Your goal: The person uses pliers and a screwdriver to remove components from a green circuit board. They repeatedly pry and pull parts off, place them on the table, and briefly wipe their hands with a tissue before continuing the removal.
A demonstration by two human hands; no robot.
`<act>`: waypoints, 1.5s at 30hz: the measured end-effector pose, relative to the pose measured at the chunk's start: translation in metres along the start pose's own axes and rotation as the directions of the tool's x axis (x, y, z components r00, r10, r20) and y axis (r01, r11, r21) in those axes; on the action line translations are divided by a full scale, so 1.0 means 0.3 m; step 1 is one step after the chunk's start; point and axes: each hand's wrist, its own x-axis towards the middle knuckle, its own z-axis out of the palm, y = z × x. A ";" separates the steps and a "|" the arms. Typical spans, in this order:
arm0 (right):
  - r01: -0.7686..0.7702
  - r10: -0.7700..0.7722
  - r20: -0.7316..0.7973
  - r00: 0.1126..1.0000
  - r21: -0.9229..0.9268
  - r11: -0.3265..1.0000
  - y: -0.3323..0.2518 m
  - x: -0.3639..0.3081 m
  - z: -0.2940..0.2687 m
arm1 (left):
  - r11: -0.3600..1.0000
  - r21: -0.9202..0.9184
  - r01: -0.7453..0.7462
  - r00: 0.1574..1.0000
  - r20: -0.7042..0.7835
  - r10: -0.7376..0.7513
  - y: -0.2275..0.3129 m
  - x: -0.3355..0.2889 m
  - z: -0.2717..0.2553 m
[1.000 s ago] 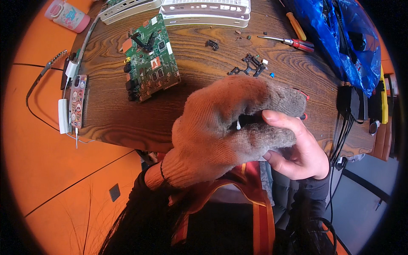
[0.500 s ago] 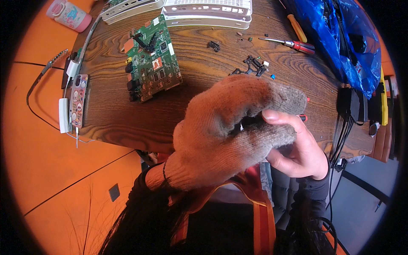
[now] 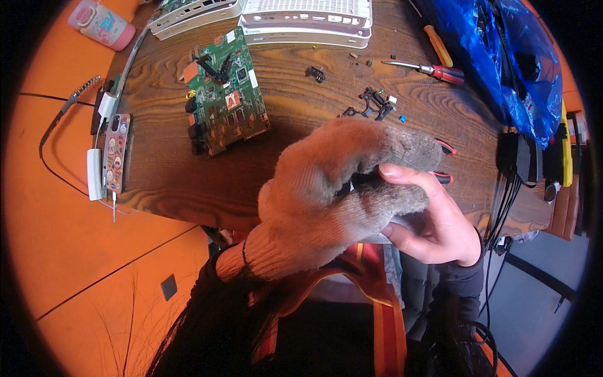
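A pale, smooth-looking piece sits in the curled grasp of the gloved left hand, mostly hidden. A small edge shows below that hand, just beside the lower fingertip of the bare right hand; its full shape cannot be made out.

Pale item between the hands: mostly hidden by the glove, can't ID. Red-black handles: rest hidden behind glove. White casings, blue bag: cut off at top edge. Loose bits on surface: too small to tell.
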 end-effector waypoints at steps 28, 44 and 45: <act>0.017 0.003 -0.083 0.997 0.244 0.970 0.015 -0.003 0.023 | 0.893 0.406 -0.197 0.979 0.038 0.199 0.035 -0.035 0.013; 0.084 -0.082 -0.031 0.996 0.081 0.993 0.010 0.014 -0.006 | 0.866 0.435 -0.245 0.966 0.036 0.255 0.025 -0.010 0.006; 0.094 -0.093 -0.020 0.995 0.049 0.994 0.006 0.019 -0.008 | 0.865 0.436 -0.249 0.965 0.036 0.260 0.027 -0.007 0.008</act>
